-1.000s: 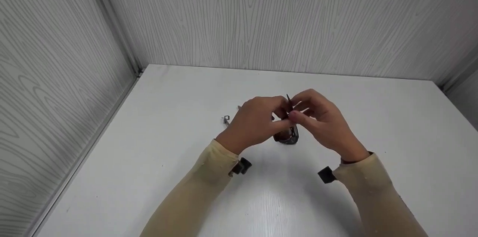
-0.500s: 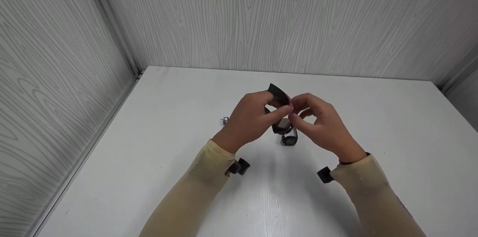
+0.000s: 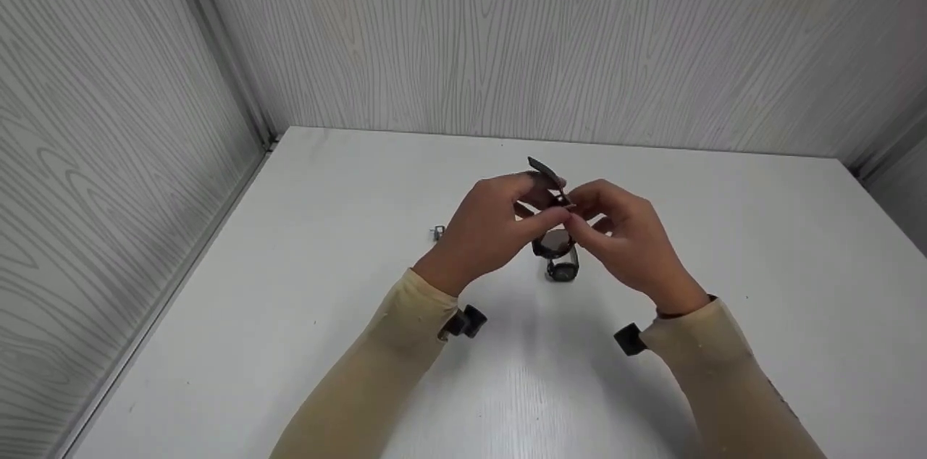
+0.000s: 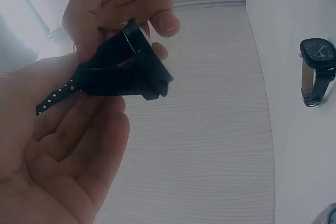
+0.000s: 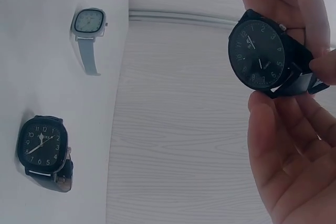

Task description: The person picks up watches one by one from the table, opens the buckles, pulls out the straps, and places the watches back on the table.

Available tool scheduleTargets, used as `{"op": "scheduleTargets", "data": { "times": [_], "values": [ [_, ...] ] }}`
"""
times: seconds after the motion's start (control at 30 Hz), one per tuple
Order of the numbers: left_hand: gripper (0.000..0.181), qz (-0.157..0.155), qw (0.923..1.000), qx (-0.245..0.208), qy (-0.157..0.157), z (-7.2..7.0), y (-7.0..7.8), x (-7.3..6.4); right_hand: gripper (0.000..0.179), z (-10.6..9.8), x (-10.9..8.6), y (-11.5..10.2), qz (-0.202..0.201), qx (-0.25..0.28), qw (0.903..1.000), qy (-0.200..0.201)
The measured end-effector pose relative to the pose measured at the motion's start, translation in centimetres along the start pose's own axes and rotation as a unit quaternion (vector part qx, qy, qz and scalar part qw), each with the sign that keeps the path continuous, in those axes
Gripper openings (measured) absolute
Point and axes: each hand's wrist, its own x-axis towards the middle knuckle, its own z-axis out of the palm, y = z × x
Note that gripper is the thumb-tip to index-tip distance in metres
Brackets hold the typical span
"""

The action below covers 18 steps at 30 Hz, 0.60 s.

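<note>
Both hands are raised over the table around a black wristwatch (image 5: 256, 55) with a round dark dial and black strap. My left hand (image 3: 492, 224) pinches the strap between thumb and fingers, and a strap end (image 3: 544, 171) sticks up past its fingers. Thumb and fingertips of my right hand (image 3: 624, 242) pinch the strap beside the left fingertips, where a small buckle-like piece shows. The watch case hangs below the hands, dial facing away in the head view. White dots line part of the strap in the left wrist view.
A black square-faced watch (image 5: 43, 142) with its strap buckled lies on the white table (image 3: 239, 314), just below the hands. A smaller watch (image 5: 89, 22) with a pale grey-blue strap lies farther left. Wood-grain panels (image 3: 478, 39) stand behind and at the sides.
The strap has turned from edge-on, and its end now stands up above the left fingers. The left hand has shifted slightly left. The round case below shows more clearly.
</note>
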Motion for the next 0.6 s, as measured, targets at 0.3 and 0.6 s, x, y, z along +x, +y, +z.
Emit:
{"op": "scheduleTargets", "data": {
  "times": [0.3,0.6],
  "values": [
    [0.020,-0.015,0.9997,-0.018,-0.001,-0.13,-0.19,0.01,0.014,-0.20,0.00,-0.11,0.004,0.034,0.9994,-0.004],
    [0.016,-0.012,0.9974,-0.061,0.036,-0.65,-0.54,0.02,0.011,-0.27,-0.03,-0.33,0.035,0.075,0.9965,-0.013]
  ]
}}
